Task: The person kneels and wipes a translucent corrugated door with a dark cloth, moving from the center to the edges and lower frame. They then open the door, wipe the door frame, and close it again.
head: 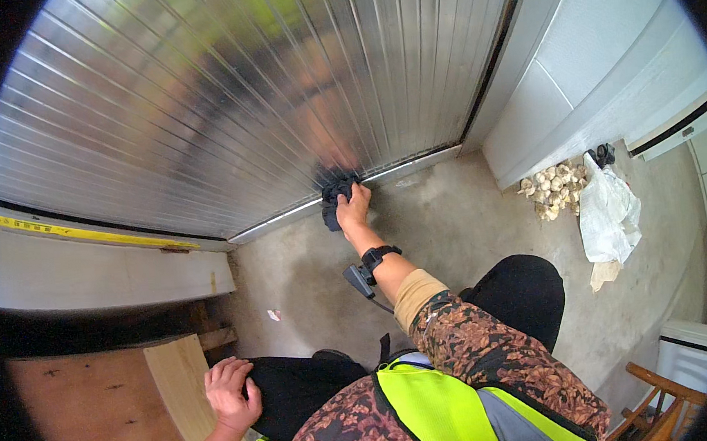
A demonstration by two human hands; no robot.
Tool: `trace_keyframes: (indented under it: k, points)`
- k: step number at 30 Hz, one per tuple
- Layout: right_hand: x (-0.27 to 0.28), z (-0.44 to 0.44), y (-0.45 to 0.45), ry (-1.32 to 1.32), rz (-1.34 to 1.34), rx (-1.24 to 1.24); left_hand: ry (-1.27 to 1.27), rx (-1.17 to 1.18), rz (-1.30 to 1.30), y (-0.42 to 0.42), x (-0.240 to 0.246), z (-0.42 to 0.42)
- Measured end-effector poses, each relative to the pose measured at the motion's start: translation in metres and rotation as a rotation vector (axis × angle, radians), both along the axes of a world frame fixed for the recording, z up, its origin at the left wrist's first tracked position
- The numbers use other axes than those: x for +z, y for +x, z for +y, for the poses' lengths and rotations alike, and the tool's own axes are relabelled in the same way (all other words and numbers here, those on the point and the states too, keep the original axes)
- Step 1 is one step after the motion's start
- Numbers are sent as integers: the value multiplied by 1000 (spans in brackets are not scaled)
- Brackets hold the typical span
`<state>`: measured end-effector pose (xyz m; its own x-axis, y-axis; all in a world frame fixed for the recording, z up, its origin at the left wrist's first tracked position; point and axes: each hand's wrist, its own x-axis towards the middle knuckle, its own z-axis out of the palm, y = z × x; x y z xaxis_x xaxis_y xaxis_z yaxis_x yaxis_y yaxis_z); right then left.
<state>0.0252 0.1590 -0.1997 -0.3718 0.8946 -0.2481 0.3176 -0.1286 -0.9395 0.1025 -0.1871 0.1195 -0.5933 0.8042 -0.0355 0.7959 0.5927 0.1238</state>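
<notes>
My right hand (354, 207) grips a bunched black cloth (333, 205). It presses the cloth to the bottom edge of a ribbed, shiny metal panel (296, 108), close to the pale sill strip (279, 216) along the floor. Blurred reflections show in the panel. My left hand (230, 386) rests on my bent left knee (298, 390), holding nothing. Each wrist wears a black strap with a small device.
Garlic bulbs (554, 187) and a white plastic bag (608, 215) lie on the concrete floor (321, 290) by the right wall. A wooden chair (662, 408) stands lower right. Wooden boards (180, 380) lean at lower left, below a ledge with yellow tape (83, 230).
</notes>
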Motion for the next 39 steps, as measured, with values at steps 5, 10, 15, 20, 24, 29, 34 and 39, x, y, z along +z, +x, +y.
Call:
trace_keyframes:
  k: [5,10,15,20,24,29,34,39]
  points:
    - [23,0,-4,8,127,-120,-4,-3,3,1,1,2]
    - [28,-3,3,202,223,-178,-29,10,-7,2,1,4]
    - [9,11,5,19,23,-175,-29,8,-25,0,1,5]
    - [3,17,5,-54,28,-149,-19,-10,-9,-1,0,5]
    - [13,21,6,-159,58,-145,-25,-8,-9,-1,0,7]
    - [23,15,4,93,106,-162,-28,-7,-12,-2,-1,9]
    - [10,3,6,400,225,-188,-34,-16,-14,-4,-1,10]
    - [-7,13,7,188,-18,-105,-41,-11,-44,-6,-1,11]
